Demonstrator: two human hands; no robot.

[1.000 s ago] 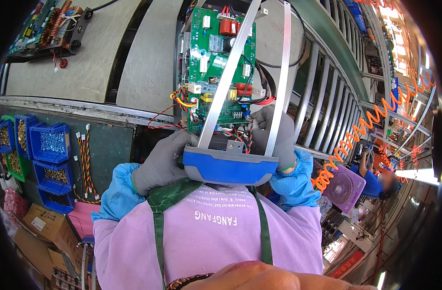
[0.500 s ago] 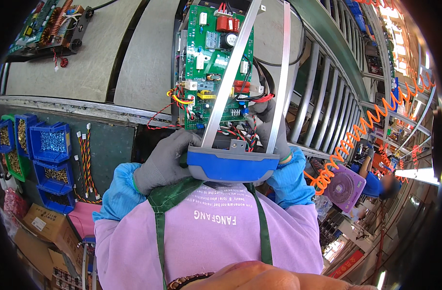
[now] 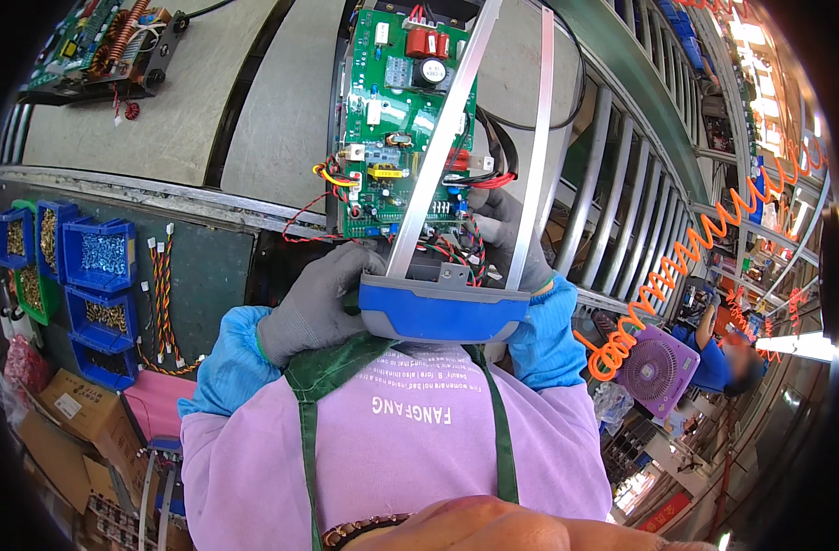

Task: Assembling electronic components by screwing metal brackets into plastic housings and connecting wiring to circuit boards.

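Note:
A blue and grey end panel (image 3: 445,310) stands in front of my chest, with two long metal strips (image 3: 445,129) running from it over a green circuit board (image 3: 369,138). My left hand (image 3: 323,298), in a grey glove, is closed on the panel's left end; some fingertips are hidden behind it. Between and behind the strips, my gloved right hand (image 3: 504,225) reaches to the board's near right corner. Its fingers are bent beside twisted red and black wires (image 3: 461,253) and a black cable with red ends (image 3: 500,179). What they pinch is hidden.
Blue bins of screws (image 3: 102,255) and a bundle of coloured wires (image 3: 165,298) lie on the left. Another open chassis with coils (image 3: 116,50) sits at far left. Rollers (image 3: 612,193), an orange coiled hose (image 3: 658,289) and a purple fan (image 3: 656,369) are on the right.
The circuit board has shifted slightly left relative to the panel. My right fingers have come further into sight by the board's corner. My left hand keeps its place on the panel.

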